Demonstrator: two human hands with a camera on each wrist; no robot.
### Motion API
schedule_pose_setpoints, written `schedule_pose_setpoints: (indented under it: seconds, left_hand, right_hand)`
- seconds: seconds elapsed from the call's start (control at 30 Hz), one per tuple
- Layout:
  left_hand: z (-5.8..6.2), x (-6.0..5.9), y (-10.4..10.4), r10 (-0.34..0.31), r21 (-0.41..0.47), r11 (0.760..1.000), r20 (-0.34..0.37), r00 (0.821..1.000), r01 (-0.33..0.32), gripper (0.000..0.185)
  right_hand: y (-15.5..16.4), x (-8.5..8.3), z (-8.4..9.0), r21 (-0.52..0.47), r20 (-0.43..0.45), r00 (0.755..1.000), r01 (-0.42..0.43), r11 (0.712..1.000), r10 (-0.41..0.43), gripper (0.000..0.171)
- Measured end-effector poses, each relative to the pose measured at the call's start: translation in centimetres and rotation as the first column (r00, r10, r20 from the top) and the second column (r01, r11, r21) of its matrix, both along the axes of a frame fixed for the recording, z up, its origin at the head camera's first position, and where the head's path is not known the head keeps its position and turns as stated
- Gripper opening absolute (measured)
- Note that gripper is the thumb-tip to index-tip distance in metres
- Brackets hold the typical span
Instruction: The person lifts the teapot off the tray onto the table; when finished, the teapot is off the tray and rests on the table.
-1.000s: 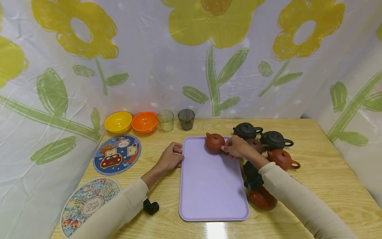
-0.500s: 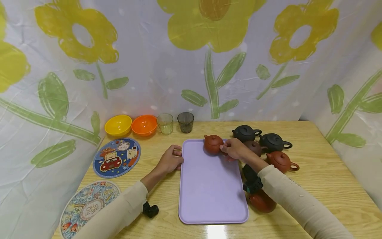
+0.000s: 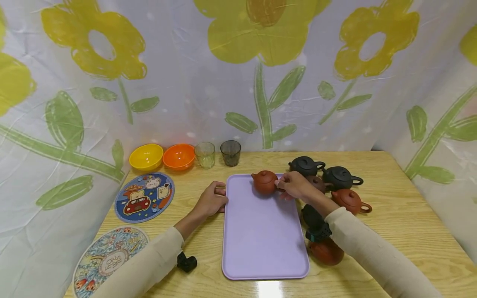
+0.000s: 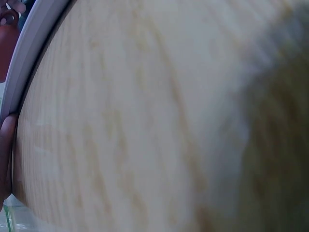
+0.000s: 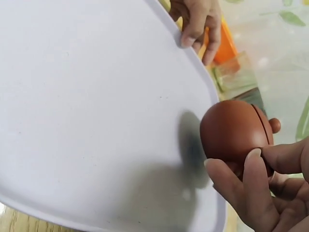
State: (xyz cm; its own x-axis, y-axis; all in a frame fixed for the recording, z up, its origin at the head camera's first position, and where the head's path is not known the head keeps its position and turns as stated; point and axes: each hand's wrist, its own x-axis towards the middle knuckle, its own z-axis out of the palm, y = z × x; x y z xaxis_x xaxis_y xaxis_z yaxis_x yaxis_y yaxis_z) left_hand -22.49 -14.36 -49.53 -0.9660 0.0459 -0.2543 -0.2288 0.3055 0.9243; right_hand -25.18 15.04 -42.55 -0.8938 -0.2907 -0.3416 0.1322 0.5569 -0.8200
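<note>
My right hand point(image 3: 296, 186) pinches the handle of a small reddish-brown clay teapot point(image 3: 263, 183) between thumb and fingers. The teapot is over the far end of a lilac tray point(image 3: 266, 236), its spout pointing left. In the right wrist view the teapot point(image 5: 234, 128) shows its rounded side and lid knob, with a dark shadow beside it on the tray. At the tray's left rim, my left hand point(image 3: 211, 200) holds the edge, the thumb on the rim and the other fingers outside it. Only a finger point(image 4: 6, 145) of that hand shows in the left wrist view.
Right of the tray stand black teapots point(image 3: 339, 178), a dark brown one point(image 3: 316, 182) and reddish ones point(image 3: 348, 200), partly behind the right arm. Yellow point(image 3: 146, 157) and orange bowls point(image 3: 179, 156) and two glasses point(image 3: 230, 153) line the back left. Round placemats point(image 3: 144, 197) lie left.
The teapot in my right hand has shifted slightly left and towards me, its spout turning further left. My left hand stays at the tray's rim.
</note>
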Motion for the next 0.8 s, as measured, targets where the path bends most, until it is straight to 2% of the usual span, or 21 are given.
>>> schedule_pose_setpoints:
  seconds: [0.2,0.53,0.8]
  left_hand:
    - [-0.3,-0.1,0.0,-0.003,-0.006,1.0,-0.007,1.0,0.003,0.05]
    - [0.0,0.0,0.0,-0.003,-0.008,1.0,0.003,1.0,0.003,0.049]
    - [0.1,0.0,0.0,-0.009,-0.016,1.0,-0.001,1.0,0.008,0.05]
  right_hand:
    - [0.6,0.8,0.9,-0.04,0.017,0.999,-0.041,0.998,0.042,0.024]
    - [1.6,1.9,1.7,-0.069,0.024,0.998,-0.054,0.996,0.056,0.026]
    - [2.8,2.7,2.5,-0.055,0.011,0.998,-0.068,0.996,0.068,0.028]
